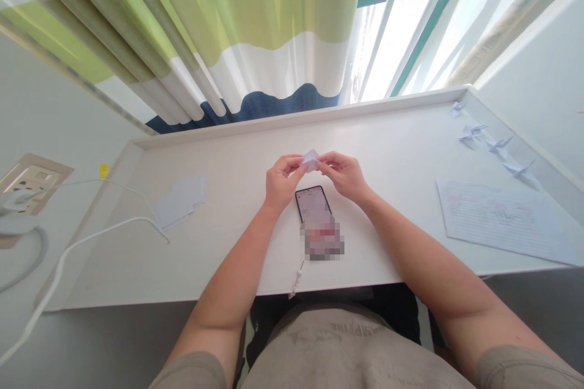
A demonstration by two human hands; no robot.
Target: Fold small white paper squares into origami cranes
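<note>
Between my two hands, over the middle of the white desk, is a small folded piece of white paper, roughly diamond-shaped. My left hand pinches its left side between thumb and fingers. On the right side, my right hand grips it the same way. Just below the hands lies a phone with its screen lit, its lower part blurred out. A thin strap with a small charm trails from the phone to the desk's front edge.
Loose white paper sheets lie at the left, beside a white cable from the wall socket. Several folded paper birds line the right edge, above a written-on sheet. The desk has a raised back rim below the curtain.
</note>
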